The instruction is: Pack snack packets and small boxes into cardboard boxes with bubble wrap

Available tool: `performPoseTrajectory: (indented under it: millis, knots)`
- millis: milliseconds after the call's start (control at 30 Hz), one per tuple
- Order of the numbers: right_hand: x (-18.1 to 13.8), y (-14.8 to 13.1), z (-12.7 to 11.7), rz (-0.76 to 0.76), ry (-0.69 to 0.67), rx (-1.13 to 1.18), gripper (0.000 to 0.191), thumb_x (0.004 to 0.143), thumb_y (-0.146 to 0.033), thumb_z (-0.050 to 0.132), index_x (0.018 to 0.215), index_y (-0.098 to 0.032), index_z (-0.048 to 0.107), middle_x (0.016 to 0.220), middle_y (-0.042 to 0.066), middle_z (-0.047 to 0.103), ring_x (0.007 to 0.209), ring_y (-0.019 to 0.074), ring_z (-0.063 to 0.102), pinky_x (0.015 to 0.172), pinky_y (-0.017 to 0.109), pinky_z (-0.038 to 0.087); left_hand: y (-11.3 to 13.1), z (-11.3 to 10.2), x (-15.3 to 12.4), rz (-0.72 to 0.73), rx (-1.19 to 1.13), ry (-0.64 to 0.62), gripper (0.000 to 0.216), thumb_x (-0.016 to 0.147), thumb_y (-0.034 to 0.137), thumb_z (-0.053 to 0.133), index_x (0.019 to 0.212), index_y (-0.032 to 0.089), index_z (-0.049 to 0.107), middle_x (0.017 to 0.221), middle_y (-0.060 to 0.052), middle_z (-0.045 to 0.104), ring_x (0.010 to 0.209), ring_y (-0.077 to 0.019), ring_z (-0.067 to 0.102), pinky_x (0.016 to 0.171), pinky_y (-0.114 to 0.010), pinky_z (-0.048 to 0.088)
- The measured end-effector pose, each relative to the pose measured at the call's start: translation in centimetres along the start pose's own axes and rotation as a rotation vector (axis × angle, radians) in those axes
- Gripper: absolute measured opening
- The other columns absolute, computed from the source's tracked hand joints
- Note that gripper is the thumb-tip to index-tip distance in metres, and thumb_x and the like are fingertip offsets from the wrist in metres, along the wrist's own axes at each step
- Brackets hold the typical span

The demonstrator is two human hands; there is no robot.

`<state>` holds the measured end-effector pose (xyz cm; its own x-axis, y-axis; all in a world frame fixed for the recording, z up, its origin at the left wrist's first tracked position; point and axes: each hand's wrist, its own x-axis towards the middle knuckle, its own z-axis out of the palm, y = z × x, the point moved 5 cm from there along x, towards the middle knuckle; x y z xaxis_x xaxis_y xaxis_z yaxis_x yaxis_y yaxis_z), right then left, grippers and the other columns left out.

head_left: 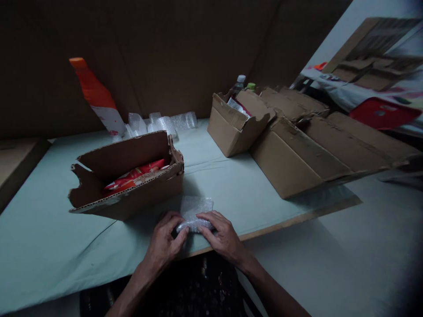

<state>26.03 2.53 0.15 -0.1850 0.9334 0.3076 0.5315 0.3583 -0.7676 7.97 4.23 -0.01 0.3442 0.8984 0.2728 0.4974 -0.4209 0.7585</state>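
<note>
A small bundle of bubble wrap (195, 212) lies at the near edge of the pale green table (49, 229). My left hand (163, 242) grips its left end with curled fingers. On its right end rests my right hand (221, 235), fingers pressed onto the rolled part. What is inside the wrap is hidden. An open cardboard box (132, 193) with red packets (137, 174) in it stands just beyond my left hand.
More bubble wrap (165, 124) and an orange-and-white bottle (97, 99) stand at the back left. A smaller open box (236, 123) and a large flattened carton (317, 149) fill the right side. Two bottle caps (246, 83) show behind them. A brown wall stands behind.
</note>
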Motion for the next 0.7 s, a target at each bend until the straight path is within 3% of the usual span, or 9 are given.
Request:
performPoseTrajectory:
  millis: [167,267,400,533,700]
  knots:
    - [0.1,0.1,0.1,0.016,-0.003,0.012,0.021,0.093,-0.023,0.059,0.111,-0.023,0.069,0.101,0.006,0.074,0.096,0.0214,0.067,0.087,0.036,0.054,1.4,-0.6,-0.5,0.169,0.136,0.065,0.01,0.088,0.019,0.062,0.096,0.02,0.067,0.118,-0.011,0.066,0.109,-0.0257,0.061,0.092,-0.039,0.049]
    - [0.2,0.0,0.2,0.038,-0.026,0.036,0.021,0.092,-0.023,0.06,0.111,-0.023,0.069,0.1,0.005,0.074,0.095,0.0209,0.068,0.087,0.035,0.055,1.5,-0.7,-0.6,0.189,0.072,0.032,0.007,0.091,0.019,0.06,0.095,0.02,0.066,0.099,-0.008,0.071,0.099,-0.0224,0.063,0.088,-0.036,0.05]
    - [0.1,-0.6,-0.1,0.021,-0.02,0.029,0.024,0.091,-0.021,0.061,0.115,-0.023,0.068,0.108,0.006,0.073,0.1,0.0209,0.068,0.089,0.035,0.055,0.7,-0.8,-0.4,0.062,0.021,-0.011,0.015,0.095,0.027,0.055,0.09,0.019,0.067,0.078,-0.003,0.069,0.076,-0.0181,0.062,0.071,-0.03,0.048]
    - [-0.4,-1.8,-1.0,-0.083,0.09,-0.119,0.031,0.091,-0.021,0.061,0.121,-0.023,0.065,0.12,0.01,0.068,0.111,0.0252,0.063,0.094,0.043,0.052,-0.4,-0.9,-0.2,-0.105,0.01,-0.057,0.021,0.094,0.035,0.055,0.091,0.02,0.07,0.079,-0.003,0.071,0.072,-0.0181,0.063,0.067,-0.029,0.047]
    - [-0.6,-1.9,-0.7,-0.108,0.041,-0.195,0.032,0.09,-0.022,0.062,0.122,-0.024,0.063,0.122,0.01,0.066,0.11,0.0269,0.061,0.092,0.046,0.05,-0.8,-0.6,0.4,-0.173,0.045,-0.11,0.026,0.093,0.038,0.053,0.088,0.02,0.071,0.077,-0.003,0.072,0.069,-0.0185,0.064,0.063,-0.028,0.046]
